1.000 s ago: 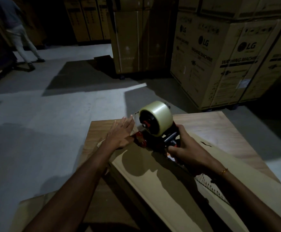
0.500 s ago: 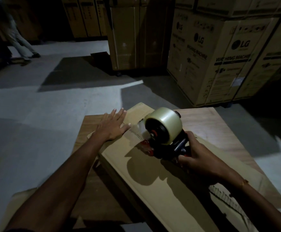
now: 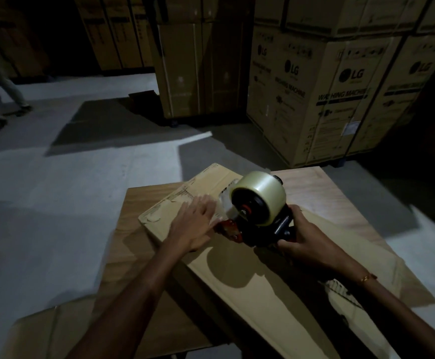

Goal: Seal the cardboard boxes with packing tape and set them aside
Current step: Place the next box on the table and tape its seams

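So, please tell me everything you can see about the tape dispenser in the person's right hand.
The tape dispenser is a hand-held gun with a dark frame, a red front part and a big roll of clear, pale tape on a black hub. It stands upright on the flat cardboard box, near its far end. The right hand grips its handle from behind. The left hand lies flat just before it, on the shiny pulled-out tape.

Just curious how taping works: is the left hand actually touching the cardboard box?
Touching. The head view shows the left hand lying flat, fingers straight, on the cardboard box, beside the tape dispenser.
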`<state>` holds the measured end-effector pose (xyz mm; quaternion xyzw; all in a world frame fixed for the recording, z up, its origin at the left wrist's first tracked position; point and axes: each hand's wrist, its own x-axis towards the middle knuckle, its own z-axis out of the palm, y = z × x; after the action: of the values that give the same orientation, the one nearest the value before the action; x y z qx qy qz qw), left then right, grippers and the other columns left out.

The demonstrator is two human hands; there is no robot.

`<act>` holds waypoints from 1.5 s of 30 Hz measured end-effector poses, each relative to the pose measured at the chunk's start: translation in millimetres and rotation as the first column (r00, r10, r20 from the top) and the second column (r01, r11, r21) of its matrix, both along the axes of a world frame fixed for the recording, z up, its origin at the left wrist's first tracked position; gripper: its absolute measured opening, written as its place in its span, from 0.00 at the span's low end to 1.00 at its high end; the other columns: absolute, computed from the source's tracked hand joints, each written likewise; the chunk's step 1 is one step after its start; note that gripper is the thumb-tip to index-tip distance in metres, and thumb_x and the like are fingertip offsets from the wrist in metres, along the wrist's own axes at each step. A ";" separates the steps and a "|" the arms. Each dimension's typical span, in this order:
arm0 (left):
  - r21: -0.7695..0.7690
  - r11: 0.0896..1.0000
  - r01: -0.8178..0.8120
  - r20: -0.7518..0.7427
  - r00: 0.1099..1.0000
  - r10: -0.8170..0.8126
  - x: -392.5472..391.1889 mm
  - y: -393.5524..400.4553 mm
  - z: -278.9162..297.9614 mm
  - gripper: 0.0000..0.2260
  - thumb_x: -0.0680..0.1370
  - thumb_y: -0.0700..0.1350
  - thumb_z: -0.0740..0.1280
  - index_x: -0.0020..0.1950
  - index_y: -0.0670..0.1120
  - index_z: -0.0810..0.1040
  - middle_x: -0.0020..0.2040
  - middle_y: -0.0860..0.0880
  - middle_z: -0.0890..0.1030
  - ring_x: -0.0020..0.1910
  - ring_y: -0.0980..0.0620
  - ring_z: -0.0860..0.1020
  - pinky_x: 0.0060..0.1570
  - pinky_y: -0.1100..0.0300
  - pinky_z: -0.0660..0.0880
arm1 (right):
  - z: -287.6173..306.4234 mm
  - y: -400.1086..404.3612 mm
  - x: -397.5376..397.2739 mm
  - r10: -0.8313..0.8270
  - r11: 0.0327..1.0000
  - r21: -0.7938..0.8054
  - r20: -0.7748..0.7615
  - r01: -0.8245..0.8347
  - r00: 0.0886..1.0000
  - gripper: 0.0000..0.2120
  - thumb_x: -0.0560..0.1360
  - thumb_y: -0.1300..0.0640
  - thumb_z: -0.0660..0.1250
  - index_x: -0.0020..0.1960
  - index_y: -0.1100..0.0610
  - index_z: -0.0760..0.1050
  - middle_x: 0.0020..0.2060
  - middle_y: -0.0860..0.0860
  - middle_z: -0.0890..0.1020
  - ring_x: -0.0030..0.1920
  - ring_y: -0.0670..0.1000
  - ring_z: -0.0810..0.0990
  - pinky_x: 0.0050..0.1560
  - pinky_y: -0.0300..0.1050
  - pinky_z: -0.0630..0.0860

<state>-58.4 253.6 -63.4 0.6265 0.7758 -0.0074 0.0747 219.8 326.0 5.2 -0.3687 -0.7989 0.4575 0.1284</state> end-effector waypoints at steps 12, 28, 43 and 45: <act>0.366 0.927 -0.080 0.128 0.991 0.035 -28.8 2.7 -4.0 0.12 0.83 0.60 0.57 0.57 0.54 0.73 0.61 0.52 0.72 0.61 0.48 0.72 0.58 0.50 0.68 | -0.3 -2.8 -2.8 -0.040 0.998 0.051 0.068 0.037 0.997 0.30 0.77 0.65 0.70 0.70 0.46 0.60 0.51 0.49 0.82 0.50 0.48 0.85 0.45 0.54 0.84; 0.339 0.934 0.111 0.116 0.981 -0.159 -36.3 16.5 3.5 0.08 0.83 0.52 0.61 0.60 0.54 0.76 0.80 0.51 0.61 0.80 0.46 0.54 0.78 0.41 0.52 | 4.1 -7.8 -6.0 -0.051 0.999 0.011 0.075 0.050 0.996 0.29 0.79 0.66 0.68 0.70 0.47 0.58 0.50 0.52 0.81 0.37 0.42 0.84 0.36 0.39 0.78; -0.001 0.969 -0.248 0.102 0.964 0.247 15.5 -0.8 8.5 0.34 0.83 0.63 0.50 0.83 0.48 0.42 0.83 0.49 0.38 0.82 0.50 0.38 0.79 0.46 0.37 | 15.4 0.5 -8.8 0.049 0.993 0.106 0.104 -0.060 0.993 0.26 0.79 0.63 0.68 0.70 0.52 0.59 0.51 0.54 0.82 0.34 0.39 0.82 0.34 0.38 0.77; 0.001 0.959 -0.283 0.079 0.956 0.282 17.0 2.3 6.0 0.35 0.83 0.63 0.51 0.83 0.48 0.43 0.83 0.48 0.39 0.82 0.50 0.39 0.79 0.46 0.38 | 19.3 -0.6 -10.6 0.069 0.990 0.112 0.097 -0.080 0.993 0.25 0.79 0.62 0.68 0.69 0.52 0.59 0.50 0.54 0.82 0.33 0.44 0.83 0.32 0.42 0.79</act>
<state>-41.4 255.9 -57.4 0.5096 0.8538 0.0326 0.1011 209.3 325.5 24.4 -0.3512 -0.8425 0.3973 0.0950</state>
